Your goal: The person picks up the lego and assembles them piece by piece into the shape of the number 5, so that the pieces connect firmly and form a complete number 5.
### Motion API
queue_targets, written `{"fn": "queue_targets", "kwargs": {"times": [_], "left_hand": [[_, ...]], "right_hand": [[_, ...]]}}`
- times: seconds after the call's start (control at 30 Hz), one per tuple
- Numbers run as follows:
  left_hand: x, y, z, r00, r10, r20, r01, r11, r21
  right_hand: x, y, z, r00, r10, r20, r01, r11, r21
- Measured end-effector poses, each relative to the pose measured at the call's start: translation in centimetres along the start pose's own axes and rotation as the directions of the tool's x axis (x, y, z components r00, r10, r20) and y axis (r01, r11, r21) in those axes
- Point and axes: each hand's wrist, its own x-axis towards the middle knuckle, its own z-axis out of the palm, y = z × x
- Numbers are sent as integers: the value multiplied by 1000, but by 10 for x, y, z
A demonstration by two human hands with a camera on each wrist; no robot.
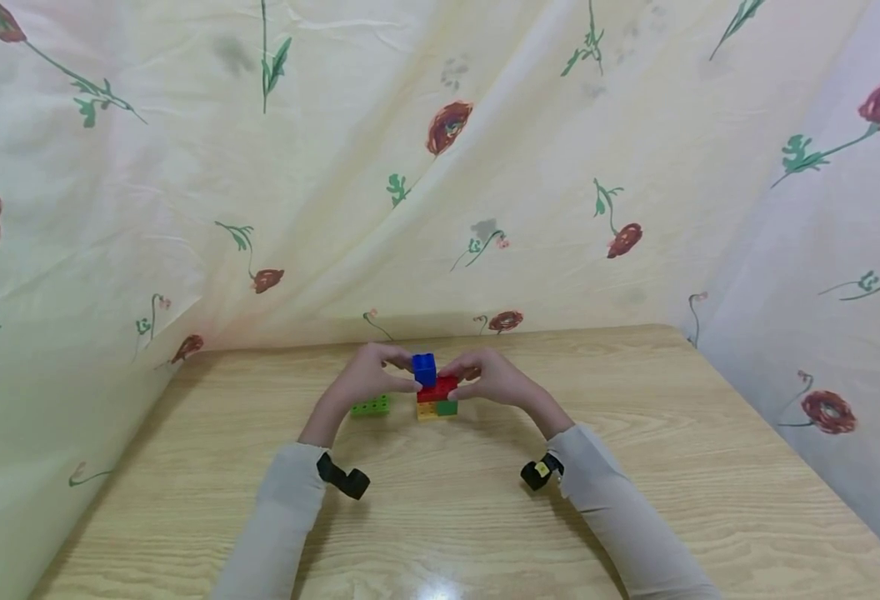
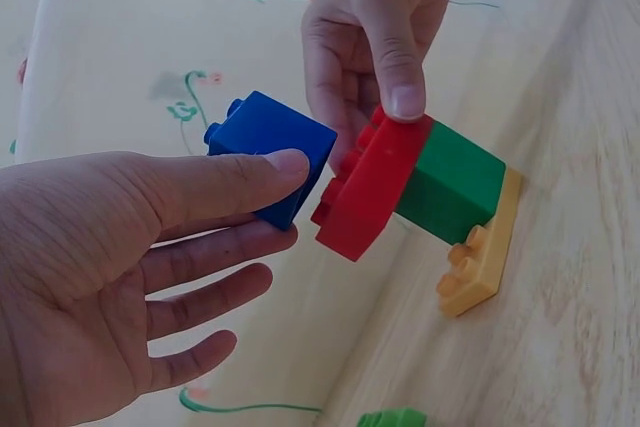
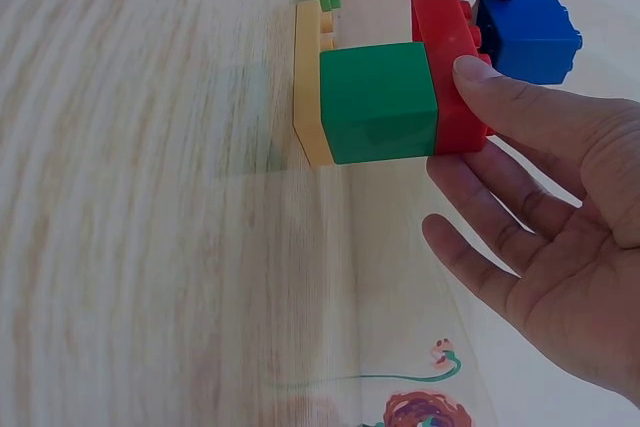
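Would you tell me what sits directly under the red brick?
A green brick sits under the red brick, on a yellow plate. Anything beneath the red brick's other half is hidden.

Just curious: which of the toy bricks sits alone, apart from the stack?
The light green brick lies on the table by the left hand, joined to nothing.

Domestic setting, makeshift play corner: wood-grain table [image 1: 635, 500] enclosed by flower-printed cloth [image 1: 335, 167], toy bricks [image 1: 434, 392] on top.
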Motion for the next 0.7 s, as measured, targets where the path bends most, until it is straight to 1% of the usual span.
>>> {"fn": "queue_targets", "kwargs": {"times": [0.13,0.27,0.5,0.7], "left_hand": [[0,-1,2,1000,0,11,0,1000,12],[0,-1,4,1000,9,23,-9,1000,2],[0,-1,6,1000,-7,28,8,999,-31],[0,-1,5,999,-9,36,10,1000,-27]], "right_hand": [[-1,-1,0,1000,-6,4,6,1000,0],[0,0,0,1000,-11,6,11,1000,0],[0,-1,0,1000,-3,1,3,1000,2],[0,-1,0,1000,-2,4,2,1000,-3]]}}
